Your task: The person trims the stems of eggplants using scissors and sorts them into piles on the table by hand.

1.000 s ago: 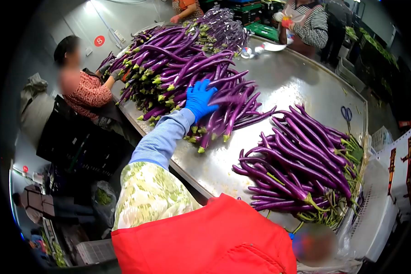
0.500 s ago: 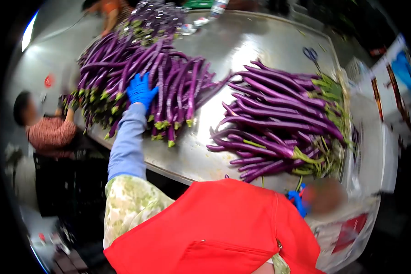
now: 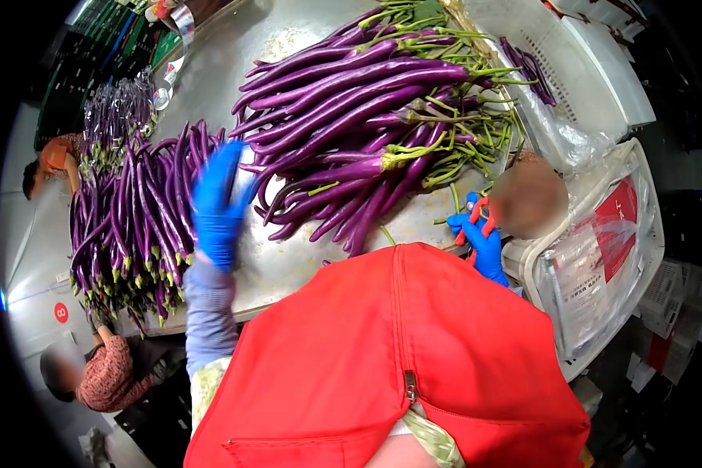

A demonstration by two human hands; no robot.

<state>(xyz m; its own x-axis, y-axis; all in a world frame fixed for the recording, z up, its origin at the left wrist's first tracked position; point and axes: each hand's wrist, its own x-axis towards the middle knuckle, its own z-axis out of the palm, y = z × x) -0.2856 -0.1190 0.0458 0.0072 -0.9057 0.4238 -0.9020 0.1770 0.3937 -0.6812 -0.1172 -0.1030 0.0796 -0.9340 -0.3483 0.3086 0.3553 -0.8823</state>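
Observation:
My left hand (image 3: 220, 207), in a blue glove and smeared by motion, is raised between two heaps of long purple eggplants. Its thumb stands apart from the fingers, and nothing shows in it. On its left lie trimmed eggplants (image 3: 125, 218), their short green ends towards the table's near edge. To its right is a pile of eggplants (image 3: 351, 109) with long green stems pointing right. My right hand (image 3: 483, 242), also gloved in blue, is closed around red-handled scissors (image 3: 476, 222) at the near right of the table. A green stem touches or lies beside its fingers.
The metal table (image 3: 210, 70) carries the heaps. Clear-wrapped eggplants (image 3: 117, 117) and a label strip (image 3: 183, 27) are at far left. A white crate with plastic bags (image 3: 600, 273) stands at right. Two co-workers, one in a patterned red top (image 3: 109, 374), are at left.
My left hand has left the trimmed eggplants and moved right towards the stemmed pile. The view has turned right, and my right hand with the red-handled scissors shows more fully.

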